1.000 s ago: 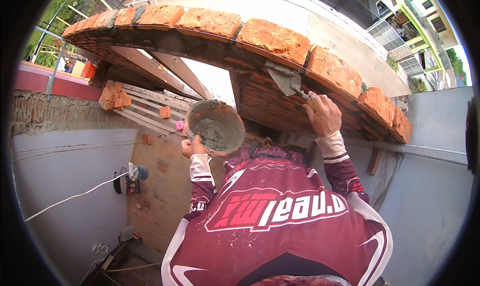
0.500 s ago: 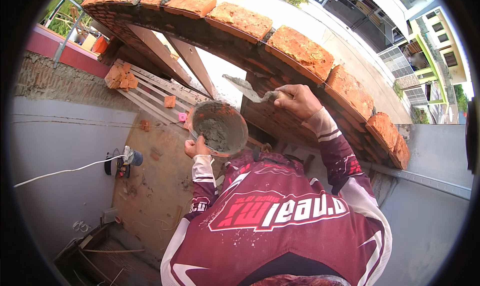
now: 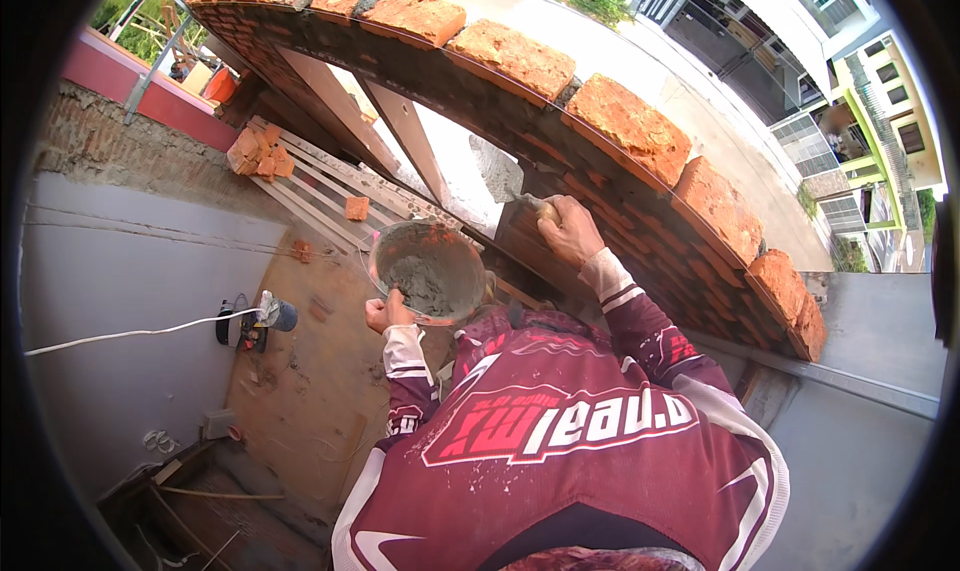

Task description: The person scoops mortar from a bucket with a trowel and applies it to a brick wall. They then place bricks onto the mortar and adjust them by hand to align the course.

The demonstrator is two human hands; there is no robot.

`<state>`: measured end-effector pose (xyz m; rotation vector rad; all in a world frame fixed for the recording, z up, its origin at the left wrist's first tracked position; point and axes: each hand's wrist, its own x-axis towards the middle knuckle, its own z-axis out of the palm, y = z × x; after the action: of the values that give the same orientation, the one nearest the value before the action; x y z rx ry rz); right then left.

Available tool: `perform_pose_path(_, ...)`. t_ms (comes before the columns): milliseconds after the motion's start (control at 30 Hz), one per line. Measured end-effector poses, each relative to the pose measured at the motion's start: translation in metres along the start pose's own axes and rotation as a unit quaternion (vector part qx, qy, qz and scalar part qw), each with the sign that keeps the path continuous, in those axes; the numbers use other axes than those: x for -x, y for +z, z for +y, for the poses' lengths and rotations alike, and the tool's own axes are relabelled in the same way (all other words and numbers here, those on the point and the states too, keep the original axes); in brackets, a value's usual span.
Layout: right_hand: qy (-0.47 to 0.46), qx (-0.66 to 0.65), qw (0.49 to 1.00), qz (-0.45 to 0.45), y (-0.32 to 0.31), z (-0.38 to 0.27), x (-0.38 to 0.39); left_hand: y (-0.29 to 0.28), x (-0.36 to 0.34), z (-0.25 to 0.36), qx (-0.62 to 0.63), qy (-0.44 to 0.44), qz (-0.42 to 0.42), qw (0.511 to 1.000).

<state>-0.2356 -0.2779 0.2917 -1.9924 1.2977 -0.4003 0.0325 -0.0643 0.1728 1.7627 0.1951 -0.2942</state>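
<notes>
My left hand (image 3: 390,312) is closed on the near rim of a bucket (image 3: 470,283), tilted so its mouth faces up toward me. Grey wet mortar (image 3: 420,279) lies inside it and smears its wall. In my right hand (image 3: 572,231) is the handle of a trowel (image 3: 495,170), whose blade is coated with mortar and points away to the upper left, beyond the bucket. Just past that hand runs a brick wall (image 3: 640,229), its top course of orange bricks (image 3: 628,121) following a taut string line.
Wooden planks (image 3: 325,186) at the left carry a pile of broken bricks (image 3: 258,153) and one loose piece (image 3: 357,208). A power tool (image 3: 245,326) and a white cable (image 3: 140,339) are by the grey wall. Beyond the brick wall lies a street (image 3: 745,136).
My right hand has come left and slightly down, bringing the trowel nearer the bucket, and its blade now faces more broadly. The bucket stays in my left hand. The view has shifted a little.
</notes>
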Motion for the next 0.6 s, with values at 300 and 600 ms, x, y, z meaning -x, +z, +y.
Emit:
perform_pose_path(300,0.055,0.106,0.992,-0.036,0.071,-0.021,-0.063,-0.014,-0.021,0.010,-0.022,-0.019,0.026,0.999)
perform_pose_path(600,0.088,0.048,0.990,0.101,0.081,0.004,-0.094,-0.005,-0.066,0.009,-0.060,0.010,-0.002,0.998)
